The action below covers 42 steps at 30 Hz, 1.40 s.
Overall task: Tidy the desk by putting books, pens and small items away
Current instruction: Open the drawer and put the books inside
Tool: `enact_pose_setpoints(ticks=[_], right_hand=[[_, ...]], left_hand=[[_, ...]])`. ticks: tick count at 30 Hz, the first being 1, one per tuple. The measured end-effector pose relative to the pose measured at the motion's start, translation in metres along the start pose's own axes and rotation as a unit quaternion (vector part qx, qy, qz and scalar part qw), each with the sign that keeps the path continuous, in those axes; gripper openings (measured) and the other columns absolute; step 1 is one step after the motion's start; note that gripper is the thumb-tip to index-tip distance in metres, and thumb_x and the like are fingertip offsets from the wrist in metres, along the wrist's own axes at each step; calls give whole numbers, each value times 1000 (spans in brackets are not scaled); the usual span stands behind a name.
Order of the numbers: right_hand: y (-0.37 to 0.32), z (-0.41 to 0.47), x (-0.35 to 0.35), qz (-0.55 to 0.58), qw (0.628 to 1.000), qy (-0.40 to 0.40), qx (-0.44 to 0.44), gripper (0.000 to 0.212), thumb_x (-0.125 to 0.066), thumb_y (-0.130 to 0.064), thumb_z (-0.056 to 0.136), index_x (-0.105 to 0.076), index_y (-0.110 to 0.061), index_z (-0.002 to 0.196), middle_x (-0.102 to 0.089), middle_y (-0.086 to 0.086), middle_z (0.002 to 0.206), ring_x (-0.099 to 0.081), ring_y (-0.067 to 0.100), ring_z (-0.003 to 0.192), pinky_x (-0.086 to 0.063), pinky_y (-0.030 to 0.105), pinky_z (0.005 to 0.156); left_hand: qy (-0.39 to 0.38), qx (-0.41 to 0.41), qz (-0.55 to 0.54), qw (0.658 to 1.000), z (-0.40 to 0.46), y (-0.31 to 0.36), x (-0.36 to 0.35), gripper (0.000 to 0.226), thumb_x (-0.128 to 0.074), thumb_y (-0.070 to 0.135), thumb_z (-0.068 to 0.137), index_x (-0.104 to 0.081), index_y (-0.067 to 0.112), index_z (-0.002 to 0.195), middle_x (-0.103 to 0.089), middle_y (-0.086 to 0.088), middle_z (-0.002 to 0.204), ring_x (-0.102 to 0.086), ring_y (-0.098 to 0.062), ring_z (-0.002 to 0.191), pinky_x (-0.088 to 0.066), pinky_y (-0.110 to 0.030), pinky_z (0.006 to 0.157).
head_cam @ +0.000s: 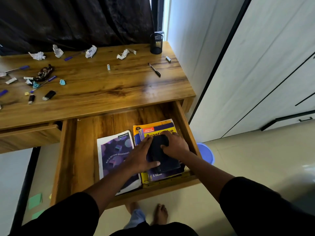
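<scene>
Both hands, left (142, 155) flat, right (175, 145) gripping, settle a black pouch (157, 150) on the yellow book (156, 132) at the open drawer's (81, 150) four o'clock; set off-centre, it could slide off.

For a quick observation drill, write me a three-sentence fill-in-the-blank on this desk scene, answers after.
1. Both hands rest on a black pouch lying on the ____ book.
2. The Classmate notebook lies inside the open ____.
3. The black mesh pen holder stands at the desk's back ____ corner.

Answers: yellow; drawer; right
</scene>
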State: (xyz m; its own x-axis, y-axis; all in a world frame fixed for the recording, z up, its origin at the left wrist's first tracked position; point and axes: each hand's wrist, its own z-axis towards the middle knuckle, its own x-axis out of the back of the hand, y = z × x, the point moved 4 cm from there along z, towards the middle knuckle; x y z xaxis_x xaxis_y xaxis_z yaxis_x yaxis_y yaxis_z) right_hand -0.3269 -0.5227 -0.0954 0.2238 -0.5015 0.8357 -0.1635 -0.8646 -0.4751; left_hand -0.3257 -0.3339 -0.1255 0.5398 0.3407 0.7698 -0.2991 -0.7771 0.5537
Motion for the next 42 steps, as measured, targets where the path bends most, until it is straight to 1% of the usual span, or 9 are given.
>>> enact_pose_setpoints(ticks=[8, 11, 13, 16, 20, 23, 29, 37, 42], right_hand=[[-9, -9, -2, -44, 999, 13, 25, 68, -68, -40, 89, -35, -31, 148, -34, 10, 155, -41, 36, 139, -49, 52, 104], [-24, -20, -5, -89, 989, 28, 114, 74, -70, -44, 85, -34, -31, 147, -29, 7, 160, -31, 33, 146, -38, 56, 114], [-33, -30, -13, -96, 977, -9, 191, 81, -72, -51, 82, -33, -28, 150, -31, 3, 159, -31, 29, 146, -35, 58, 116], [-36, -48, -39, -176, 941, -85, 277, 104, -67, -69, 80, -17, -23, 159, -16, 5, 167, -14, 30, 154, -13, 57, 125], [-32, -65, -67, -290, 890, -97, 339, 116, -46, -88, 80, 5, -23, 162, 9, 12, 170, 18, 34, 155, 6, 64, 122], [-35, -65, -71, -301, 878, -109, 356, 129, -40, -99, 69, 8, -23, 162, 12, 15, 169, 21, 36, 154, 10, 66, 120], [-44, -62, -80, -306, 866, -132, 373, 141, -48, -102, 57, 6, -25, 162, 9, 13, 170, 20, 35, 155, 8, 68, 119], [-49, -43, -70, -331, 866, -111, 357, 145, -44, -104, 55, 5, -20, 162, 15, 11, 170, 29, 32, 152, 14, 65, 119], [-53, -22, -58, -338, 879, -106, 320, 145, -43, -104, 55, 9, -20, 162, 19, 11, 169, 30, 32, 151, 11, 66, 119]], left_hand=[[-26, 15, 13, 999, -7, 6, 1, 123, -62, 80, 77, 13, 30, 161, 21, 5, 169, 2, -22, 158, -26, -50, 124], [-25, -11, 12, 1000, -22, 6, 3, 133, -54, 96, 65, 18, 34, 159, 25, 12, 167, 10, -15, 156, -20, -47, 126], [-32, -36, 25, 998, -39, 0, 3, 137, -57, 98, 59, 24, 43, 155, 27, 22, 163, 13, -9, 154, -16, -41, 125], [-73, -34, 65, 995, -66, -17, -2, 140, -59, 101, 51, 35, 56, 143, 36, 37, 150, 16, -5, 147, -11, -37, 118], [-136, -21, 131, 982, -92, -47, -14, 143, -58, 99, 55, 30, 42, 152, 35, 19, 160, 28, -10, 150, -1, -44, 126], [-157, -12, 137, 978, -102, -58, -19, 141, -62, 92, 64, 25, 30, 157, 32, 10, 163, 25, -14, 153, 8, -39, 125], [-70, -14, 170, 983, -107, -61, -17, 146, -53, 100, 55, 30, 33, 154, 41, 18, 157, 38, -4, 145, 20, -34, 119], [-8, 22, 203, 979, -99, -64, 0, 152, -39, 111, 45, 31, 31, 154, 32, 9, 165, 31, -17, 151, 7, -44, 127], [15, 60, 216, 974, -86, -68, 19, 155, -36, 112, 43, 26, 27, 157, 36, 5, 163, 39, -16, 147, 16, -40, 123]])
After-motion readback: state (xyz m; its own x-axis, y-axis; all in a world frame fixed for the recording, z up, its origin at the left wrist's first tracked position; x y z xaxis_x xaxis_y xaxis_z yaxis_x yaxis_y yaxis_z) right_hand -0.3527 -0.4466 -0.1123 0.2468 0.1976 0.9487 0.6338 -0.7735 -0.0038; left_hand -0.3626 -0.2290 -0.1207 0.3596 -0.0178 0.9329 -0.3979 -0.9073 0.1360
